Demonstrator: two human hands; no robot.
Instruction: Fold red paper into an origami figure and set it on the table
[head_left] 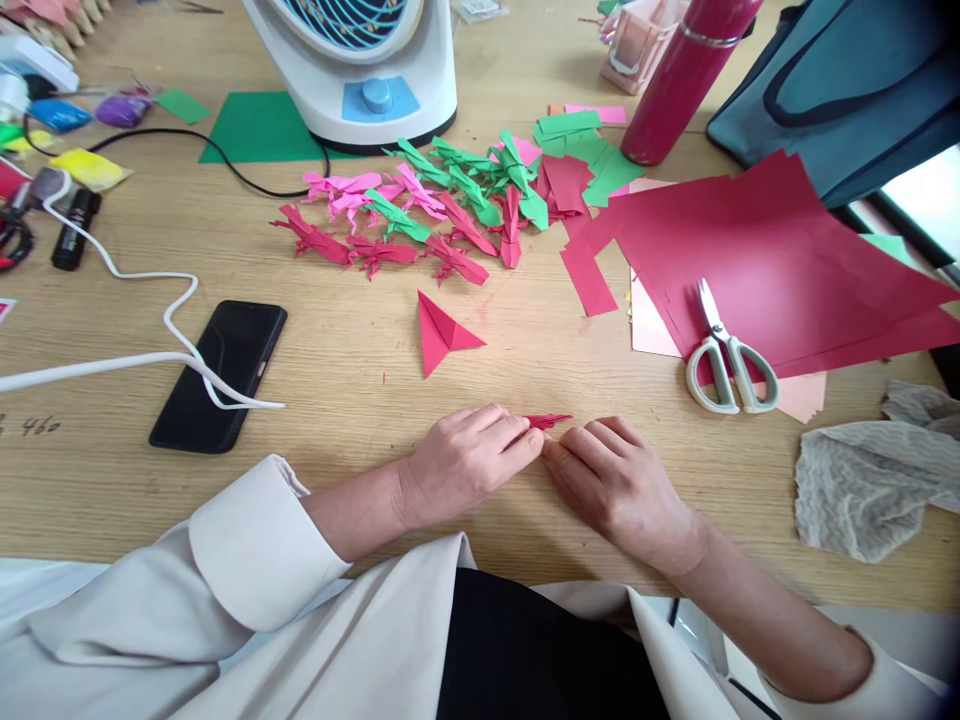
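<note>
A small piece of folded red paper (550, 421) is pinched low over the wooden table, near its front edge. My left hand (472, 455) grips it with the fingers closed, covering its left part. Close against it, my right hand (619, 485) has its fingers pressed together at the paper's lower edge; what its fingertips hold is mostly hidden. Just beyond my hands lies another red folded paper (444, 335), shaped like an arrowhead. Farther back is a cluster of finished-looking folded paper figures, some red (379, 252), some pink (345, 190) and some green (469, 190).
Scissors (720, 360) lie on large red sheets (720, 250) at the right, near a crumpled cloth (855, 490). A phone (217, 375) with a white cable (161, 360) is at the left. Behind stand a white fan (382, 90), a red bottle (682, 85) and a blue-grey bag (847, 90).
</note>
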